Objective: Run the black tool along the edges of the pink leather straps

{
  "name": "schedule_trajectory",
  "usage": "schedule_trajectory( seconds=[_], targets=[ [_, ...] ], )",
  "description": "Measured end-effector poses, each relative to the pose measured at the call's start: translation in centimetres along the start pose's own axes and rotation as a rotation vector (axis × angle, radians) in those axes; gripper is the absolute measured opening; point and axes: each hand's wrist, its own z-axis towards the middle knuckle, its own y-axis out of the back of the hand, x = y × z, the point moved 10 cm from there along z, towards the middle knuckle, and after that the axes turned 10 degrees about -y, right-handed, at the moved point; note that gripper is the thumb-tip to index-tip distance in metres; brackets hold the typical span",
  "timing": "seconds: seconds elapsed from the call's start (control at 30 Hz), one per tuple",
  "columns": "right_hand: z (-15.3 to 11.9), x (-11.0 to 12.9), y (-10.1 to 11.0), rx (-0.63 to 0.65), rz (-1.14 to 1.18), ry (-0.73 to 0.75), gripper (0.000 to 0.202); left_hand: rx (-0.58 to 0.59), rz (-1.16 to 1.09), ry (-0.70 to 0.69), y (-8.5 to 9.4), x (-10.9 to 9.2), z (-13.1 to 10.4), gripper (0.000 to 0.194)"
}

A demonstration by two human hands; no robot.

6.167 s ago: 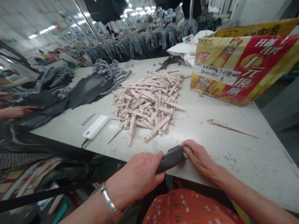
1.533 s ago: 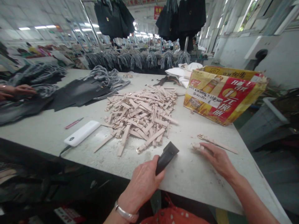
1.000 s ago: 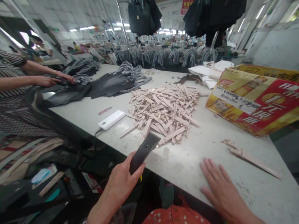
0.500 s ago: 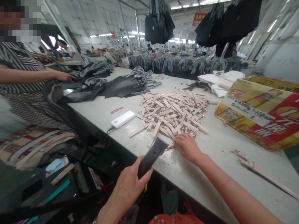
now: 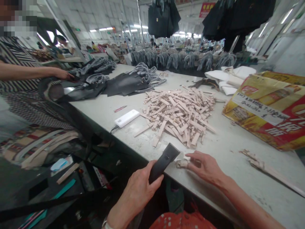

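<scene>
Gripping a tool in left hand, grasping a strap in right hand, pile lying beyond, box standing far right.

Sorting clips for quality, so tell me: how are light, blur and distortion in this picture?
Head view: ceiling lights burn white while under the table is dark; head view: the carton at the right edge looks stretched; head view: the strap at the right hand looks soft; head view: far detail blurs, and a pixelated patch masks the top-left corner.
</scene>
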Motion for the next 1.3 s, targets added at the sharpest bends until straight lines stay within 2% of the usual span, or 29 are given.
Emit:
schedule_trajectory(
  seconds=[0.1,0.2,0.37,0.53,0.73,0.9,1.0,1.2,1.3],
  targets=[
    [-1.5,-0.5,-0.9,0.010,0.061,0.008,0.025,0.096,0.026,-0.027,-1.4,-1.3,0.2,0.029],
    [-2.0,-0.4,-0.8,-0.022,0.114,0.046,0.023,0.152,0.041,-0.038,-2.4,-1.9,0.3,0.028],
    [-1.9,-0.8,-0.6,-0.028,0.201,0.079,0.023,0.159,0.064,-0.004,-2.9,-1.5,0.4,0.029],
    [-1.9,-1.2,-0.2,-0.093,0.230,0.087,0.018,0.159,0.078,0.013,-3.4,-1.0,0.3,0.032],
    [-2.1,-1.1,-0.2,-0.105,0.231,0.065,0.016,0.174,0.046,-0.026,-3.5,-2.0,0.6,0.029],
    [-2.4,-0.6,-0.1,-0.125,0.208,0.061,0.012,0.220,0.131,-0.008,-4.3,-2.4,0.7,0.034],
    [-2.5,-0.6,-0.1,-0.112,0.179,0.063,0.014,0.238,0.169,-0.023,-4.4,-2.4,0.9,0.035],
    [-2.2,-0.3,-0.1,0.016,0.115,0.078,0.016,0.241,0.185,-0.052,-3.8,-2.8,1.4,0.031],
    [-2.3,-0.1,0.0,0.030,0.038,0.072,0.017,0.229,0.197,-0.066,-3.7,-3.0,1.4,0.032]
  ],
)
